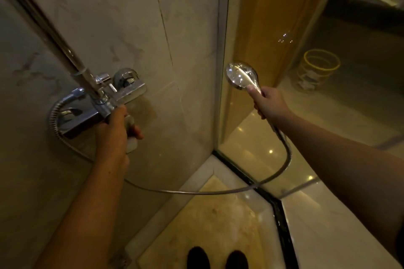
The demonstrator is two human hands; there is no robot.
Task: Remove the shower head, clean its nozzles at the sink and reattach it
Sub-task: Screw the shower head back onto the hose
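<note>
My right hand point(269, 102) grips the handle of a chrome shower head point(240, 75), holding it up near the glass wall with its round back toward me. A metal hose point(196, 192) sags from the handle down across the stall and loops back to the chrome mixer valve point(113, 98) on the marble wall. My left hand point(115, 129) is closed around the mixer's lever handle, beneath the valve body. The nozzle face is hidden from me.
A chrome riser pipe point(56, 39) runs up from the mixer. A glass partition point(273, 28) stands right of the wall corner. Beyond it sit a yellow wire bin point(319, 70) and a dark counter point(367, 0). My shoes point(218, 257) stand on the shower floor.
</note>
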